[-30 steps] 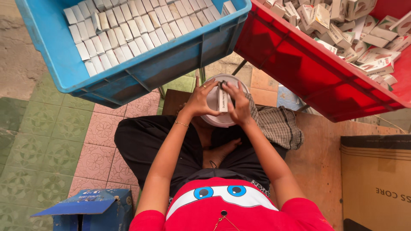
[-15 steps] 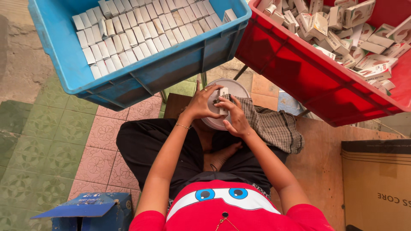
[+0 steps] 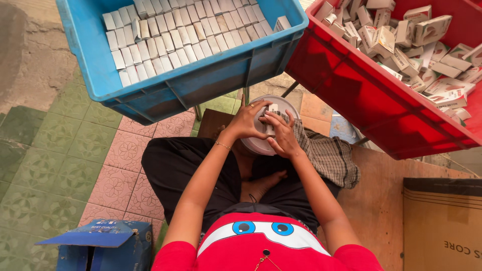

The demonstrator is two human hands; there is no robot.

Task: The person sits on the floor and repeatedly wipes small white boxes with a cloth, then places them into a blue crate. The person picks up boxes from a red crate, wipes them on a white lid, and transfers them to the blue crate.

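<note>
Head view, single entry. Hands: two, both closed narrowly on one small white box, held over a round white container at the picture's centre; the left hand wraps it from nine o'clock, the right hand presses it from four o'clock with fingers laid across its face. Whether a flap is open cannot be told. Handling note, offered as judgement: the box is best steadied by the left hand while the right works its end, kept low over the container so nothing is dropped. Crates: two. Blue crate, at eleven o'clock from the hands, is filled with small white boxes stood in neat rows, roughly four rows, too many and too small for an exact count. Red crate, at two o'clock, holds a loose heap of printed cartons, several dozen, not countable. Checked cloth: one, just beside the right hand at three o'clock. Brown cardboard box: one, at five o'clock. Blue carton: one, open-flapped, at seven o'clock.
</note>
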